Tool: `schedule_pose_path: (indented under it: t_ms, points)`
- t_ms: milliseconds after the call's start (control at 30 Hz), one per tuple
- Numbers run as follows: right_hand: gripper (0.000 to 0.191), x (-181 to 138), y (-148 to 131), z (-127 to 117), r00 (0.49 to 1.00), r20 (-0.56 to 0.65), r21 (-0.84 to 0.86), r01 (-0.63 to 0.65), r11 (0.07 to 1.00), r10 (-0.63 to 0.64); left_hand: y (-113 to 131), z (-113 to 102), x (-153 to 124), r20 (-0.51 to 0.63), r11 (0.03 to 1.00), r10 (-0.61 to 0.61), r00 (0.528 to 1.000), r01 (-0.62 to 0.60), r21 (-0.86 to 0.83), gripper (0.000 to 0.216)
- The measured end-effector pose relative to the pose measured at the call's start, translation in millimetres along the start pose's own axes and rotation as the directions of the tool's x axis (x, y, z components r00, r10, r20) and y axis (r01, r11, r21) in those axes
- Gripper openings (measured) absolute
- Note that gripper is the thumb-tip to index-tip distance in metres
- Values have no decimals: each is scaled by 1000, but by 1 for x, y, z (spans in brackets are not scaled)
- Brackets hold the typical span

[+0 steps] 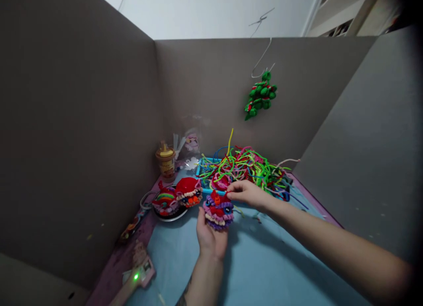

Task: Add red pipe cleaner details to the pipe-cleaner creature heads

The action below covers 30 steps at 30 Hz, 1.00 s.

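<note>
My left hand [209,236] is closed under a small fuzzy figure [218,210] made of purple, red and cream pipe cleaners and holds it just above the blue mat [264,262]. My right hand [246,192] reaches in from the right with its fingertips pinched at the figure's red top right edge. Whether a loose strand is in that pinch cannot be made out. Right behind my hands a heap of loose pipe cleaners [246,167] in green, pink, yellow and blue spills out of a blue tray [200,170].
Two finished fuzzy figures [178,197] rest on a round plate at the left. A lidded cup [166,161] and clear packets stand in the back corner. A green fuzzy piece [261,97] hangs on a wire hook. A pink device [140,274] with a green light lies near left. Cardboard walls [76,134] enclose the mat.
</note>
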State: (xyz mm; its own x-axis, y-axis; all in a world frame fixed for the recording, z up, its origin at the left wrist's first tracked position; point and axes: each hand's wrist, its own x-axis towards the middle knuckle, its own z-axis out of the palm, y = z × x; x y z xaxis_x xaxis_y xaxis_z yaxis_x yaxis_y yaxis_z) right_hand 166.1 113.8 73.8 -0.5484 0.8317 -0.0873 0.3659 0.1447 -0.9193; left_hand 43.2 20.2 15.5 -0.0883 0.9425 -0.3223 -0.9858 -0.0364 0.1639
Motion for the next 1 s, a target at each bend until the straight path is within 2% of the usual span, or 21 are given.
schedule_pose_path:
  t_ms: [400,633,767,867,1000]
  points:
    - [25,2,12,6,993,60,134,-113,985,106,1,-1,1,-11,999,20,1000,-20,34,36]
    - [25,-1,11,13,997,29,51,-69,996,68,0,3,0,-24,998,39,999,-38,42,36]
    - [27,-2,13,15,995,-1,42,-95,995,95,1,2,-1,-19,998,38,999,-37,49,36]
    - [28,-1,15,13,994,8,158,-105,982,105,2,1,-3,-1,998,26,1000,-26,51,39]
    - [41,-2,13,9,985,58,349,-173,921,163,3,3,-6,23,999,37,999,-37,15,41]
